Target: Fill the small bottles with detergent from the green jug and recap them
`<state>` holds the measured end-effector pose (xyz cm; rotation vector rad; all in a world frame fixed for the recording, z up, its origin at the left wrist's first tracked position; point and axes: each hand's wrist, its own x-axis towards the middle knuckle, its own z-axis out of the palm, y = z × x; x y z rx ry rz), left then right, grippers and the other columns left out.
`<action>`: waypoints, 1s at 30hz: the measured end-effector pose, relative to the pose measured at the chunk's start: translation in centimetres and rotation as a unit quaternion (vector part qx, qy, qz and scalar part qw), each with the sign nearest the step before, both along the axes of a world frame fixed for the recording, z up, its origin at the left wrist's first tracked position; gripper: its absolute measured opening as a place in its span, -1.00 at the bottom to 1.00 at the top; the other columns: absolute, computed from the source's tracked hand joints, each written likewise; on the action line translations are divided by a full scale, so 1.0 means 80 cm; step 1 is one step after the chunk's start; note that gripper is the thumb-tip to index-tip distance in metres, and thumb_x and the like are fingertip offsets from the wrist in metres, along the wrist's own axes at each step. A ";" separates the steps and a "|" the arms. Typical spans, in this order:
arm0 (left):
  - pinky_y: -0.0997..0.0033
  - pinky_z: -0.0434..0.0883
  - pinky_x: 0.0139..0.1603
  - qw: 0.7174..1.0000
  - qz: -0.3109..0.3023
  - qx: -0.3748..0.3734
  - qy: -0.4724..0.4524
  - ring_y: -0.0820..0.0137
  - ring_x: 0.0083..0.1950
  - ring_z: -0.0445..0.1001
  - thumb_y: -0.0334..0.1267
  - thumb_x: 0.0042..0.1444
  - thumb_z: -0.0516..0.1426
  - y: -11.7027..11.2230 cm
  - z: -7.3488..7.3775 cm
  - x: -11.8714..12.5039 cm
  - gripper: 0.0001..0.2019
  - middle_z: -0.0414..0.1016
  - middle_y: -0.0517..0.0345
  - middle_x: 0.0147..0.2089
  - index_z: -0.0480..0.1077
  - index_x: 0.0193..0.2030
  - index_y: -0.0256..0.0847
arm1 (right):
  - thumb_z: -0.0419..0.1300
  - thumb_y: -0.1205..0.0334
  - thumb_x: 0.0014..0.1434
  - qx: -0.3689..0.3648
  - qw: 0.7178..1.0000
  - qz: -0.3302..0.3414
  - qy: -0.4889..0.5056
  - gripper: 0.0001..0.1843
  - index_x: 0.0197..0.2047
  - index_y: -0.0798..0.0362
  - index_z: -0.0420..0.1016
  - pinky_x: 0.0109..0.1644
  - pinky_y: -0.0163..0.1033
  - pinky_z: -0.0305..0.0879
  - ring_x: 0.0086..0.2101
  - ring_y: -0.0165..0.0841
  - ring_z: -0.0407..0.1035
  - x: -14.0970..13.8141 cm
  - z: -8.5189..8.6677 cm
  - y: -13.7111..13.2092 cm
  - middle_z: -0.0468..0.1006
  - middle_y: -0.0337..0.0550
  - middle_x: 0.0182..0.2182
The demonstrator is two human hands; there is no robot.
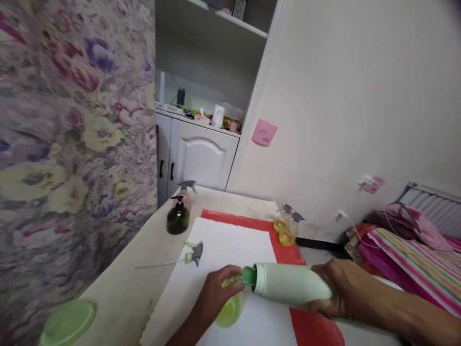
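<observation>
My left hand (224,288) is closed around the neck of a round, clear yellow-green bottle (230,310), which stands on a white sheet with no spray head on it. My right hand (336,290) grips a large pale green bottle (284,283), tilted nearly level. Its darker green spout (249,276) points left and meets the mouth of the small bottle; whether liquid is flowing I cannot make out. A grey and green spray head (193,254) with a long thin tube lies left of my left hand, on the sheet's edge.
A dark green pump bottle (178,218) and a pink spray bottle (186,198) stand at the back left. Yellow spray bottles (288,233) stand at the right on a red sheet (281,245). A light green plastic lid-like item (68,322) is at the near left. A floral curtain (72,144) hangs left.
</observation>
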<state>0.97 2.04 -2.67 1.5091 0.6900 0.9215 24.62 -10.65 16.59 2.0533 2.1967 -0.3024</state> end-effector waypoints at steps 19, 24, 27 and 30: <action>0.30 0.35 0.00 1.000 0.001 0.004 0.012 0.19 -0.10 0.52 -0.26 -0.03 0.23 -0.001 0.005 0.001 -0.82 0.63 0.14 -0.23 0.54 -0.24 -0.17 | 0.21 -0.10 0.02 -0.016 1.000 -0.020 -0.005 -0.66 -0.36 0.01 0.55 -0.50 -0.33 0.10 -0.47 -0.26 0.48 -0.006 0.008 -0.001 0.64 -0.10 -0.47; 0.29 0.36 0.00 1.000 0.006 0.000 0.013 0.17 -0.09 0.53 -0.25 -0.04 0.24 -0.001 0.003 0.001 -0.82 0.63 0.12 -0.23 0.54 -0.25 -0.18 | 0.23 -0.07 0.01 -0.004 1.000 -0.014 -0.001 -0.69 -0.37 0.01 0.55 -0.50 -0.34 0.12 -0.49 -0.30 0.46 -0.001 0.003 -0.001 0.62 -0.13 -0.48; 0.29 0.36 -0.01 1.000 0.003 0.001 0.009 0.18 -0.10 0.53 -0.24 -0.03 0.24 -0.001 0.004 0.001 -0.82 0.63 0.13 -0.23 0.54 -0.24 -0.17 | 0.23 -0.07 0.00 0.000 1.000 -0.014 -0.004 -0.69 -0.38 0.01 0.54 -0.50 -0.34 0.13 -0.49 -0.28 0.47 0.000 0.002 -0.001 0.62 -0.13 -0.49; 0.29 0.36 0.00 1.000 0.002 0.000 0.005 0.18 -0.09 0.53 -0.25 -0.03 0.24 -0.002 0.005 0.001 -0.82 0.64 0.13 -0.22 0.54 -0.24 -0.17 | 0.24 -0.07 -0.01 0.004 1.000 -0.013 0.002 -0.70 -0.38 0.00 0.54 -0.50 -0.34 0.13 -0.48 -0.27 0.48 0.000 0.003 -0.001 0.62 -0.14 -0.50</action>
